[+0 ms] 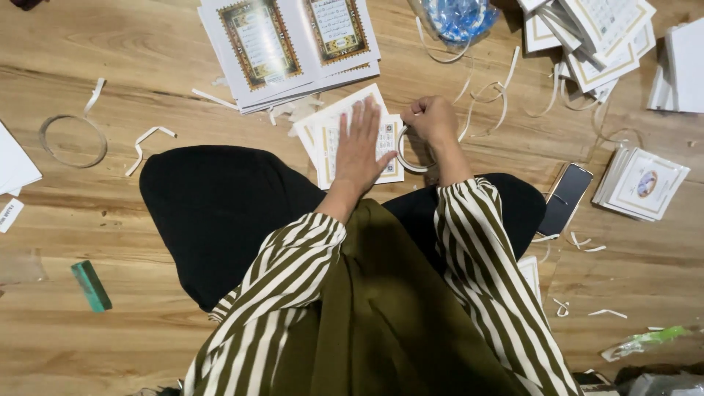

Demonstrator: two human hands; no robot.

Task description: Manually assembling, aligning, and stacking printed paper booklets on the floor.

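A person in a striped top is sitting cross-legged on a wooden floor (147, 66), looking down at their own hands. The left hand (359, 147) is lying flat, fingers spread and holding nothing, pressing on a small stack of printed sheets (323, 136) that is resting on the floor just in front of the knees. The right hand (433, 119) is curling closed around a roll of tape (405, 155), which is standing at the right edge of those sheets, touching them.

The floor is showing warm brown planks and is carrying a lot of paper. A larger pile of pages with ornate framed panels (290, 44) is lying beyond the hands. More stacks of printed cards (590, 37) are sitting at the upper right, and another small stack (642, 183) is lying to the right. A dark phone (565, 198) is resting beside the right knee. White paper strips (147, 143) are scattered about, a loose ring of tape liner (72, 143) is lying to the left, and a green block (91, 286) is sitting near the lower left.
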